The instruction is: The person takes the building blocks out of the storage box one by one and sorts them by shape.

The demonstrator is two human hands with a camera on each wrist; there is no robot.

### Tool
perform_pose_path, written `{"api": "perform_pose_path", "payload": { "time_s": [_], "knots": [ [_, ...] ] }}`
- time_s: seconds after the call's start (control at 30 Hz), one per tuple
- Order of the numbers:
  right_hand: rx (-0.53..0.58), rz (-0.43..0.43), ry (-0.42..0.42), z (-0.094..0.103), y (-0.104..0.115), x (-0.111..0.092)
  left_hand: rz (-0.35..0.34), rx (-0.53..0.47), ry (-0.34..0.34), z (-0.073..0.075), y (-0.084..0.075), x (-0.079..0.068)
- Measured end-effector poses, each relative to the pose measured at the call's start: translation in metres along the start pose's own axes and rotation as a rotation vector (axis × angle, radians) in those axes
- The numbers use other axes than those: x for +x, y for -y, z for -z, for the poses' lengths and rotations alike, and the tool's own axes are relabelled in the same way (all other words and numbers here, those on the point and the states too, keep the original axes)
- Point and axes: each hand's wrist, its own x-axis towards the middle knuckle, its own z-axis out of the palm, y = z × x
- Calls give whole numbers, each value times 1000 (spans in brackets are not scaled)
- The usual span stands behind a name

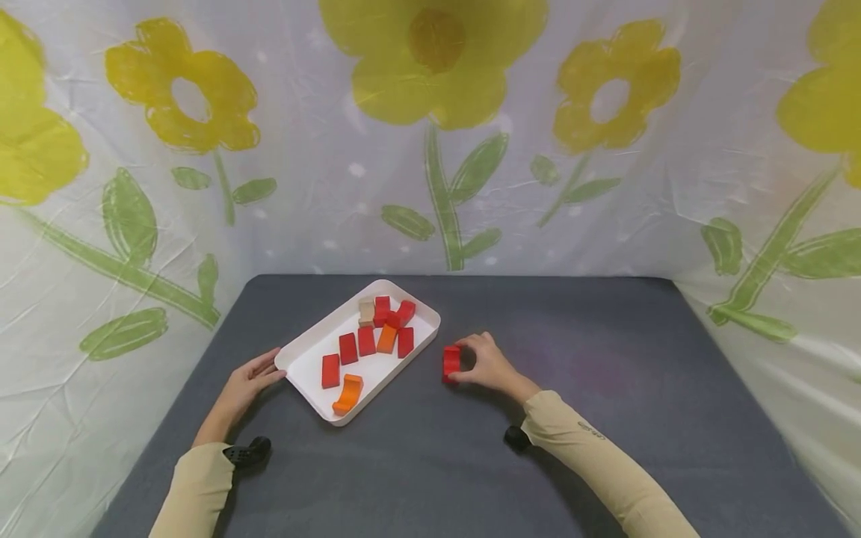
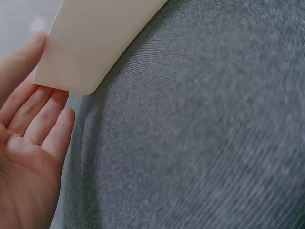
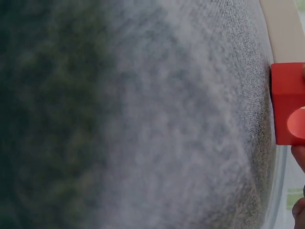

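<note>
R hand (image 1: 489, 365) grips a red block (image 1: 451, 363) w/ curled fingers; block sits on the grey desk (image 1: 605, 418), near its middle, just right of the white tray (image 1: 306, 360) and apart from it. R wrist view shows the same red block (image 3: 287, 102) on the grey cloth, fingertips at its edge.

L hand (image 1: 247, 382) lies w/ fingers straight, tips touching the tray's left corner; L wrist view: palm open (image 2: 28, 157), fingers against the tray's rounded corner (image 2: 86, 52), holding nothing.

Tray sits angled, left of desk centre, toward the far edge. Inside: several red blocks, an orange block (image 1: 386, 338), a curved orange piece (image 1: 347, 394) at the near corner, a beige block (image 1: 366, 310) at the far end. Nothing lies between R hand and tray. Flower-print sheet (image 1: 437, 134) behind and at both sides.
</note>
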Motion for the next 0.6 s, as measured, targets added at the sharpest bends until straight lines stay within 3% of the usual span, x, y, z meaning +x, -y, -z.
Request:
{"api": "perform_pose_path", "payload": {
  "time_s": [0.3,0.6],
  "knots": [
    [-8,10,13,0,-3,-1,-2,52,47,3,-7,2],
    [-8,15,30,-2,-4,1,2,66,46,3,-10,-2]
  ]
}}
